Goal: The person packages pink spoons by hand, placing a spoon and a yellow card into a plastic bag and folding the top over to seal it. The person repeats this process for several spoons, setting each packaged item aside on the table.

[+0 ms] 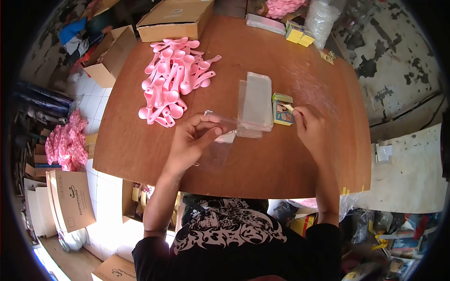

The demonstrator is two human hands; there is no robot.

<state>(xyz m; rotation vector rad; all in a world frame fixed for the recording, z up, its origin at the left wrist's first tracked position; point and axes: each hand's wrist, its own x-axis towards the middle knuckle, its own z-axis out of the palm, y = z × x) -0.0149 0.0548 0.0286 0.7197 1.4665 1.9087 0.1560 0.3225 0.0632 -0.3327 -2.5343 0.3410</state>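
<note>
My left hand [194, 139] pinches a clear plastic bag [227, 123] between thumb and fingers, over the middle of the wooden table [225, 175]. My right hand [308, 125] is closed at the stack of small printed cards [283, 117], its thumb and forefinger pinching the edge of a card [289, 108] at the top. Left of that stack lies a flat pile of clear plastic bags [257, 100], some fanned out beneath. A heap of pink measuring spoons [171, 86] spreads beyond my left hand.
A closed cardboard box [174, 21] sits at the table's far left edge. Yellow card packs [299, 34] and a clear plastic roll [323, 21] stand far right. An open carton [110, 58] and pink bundles [68, 143] are on the left; a person's blue sleeve [73, 35] shows behind.
</note>
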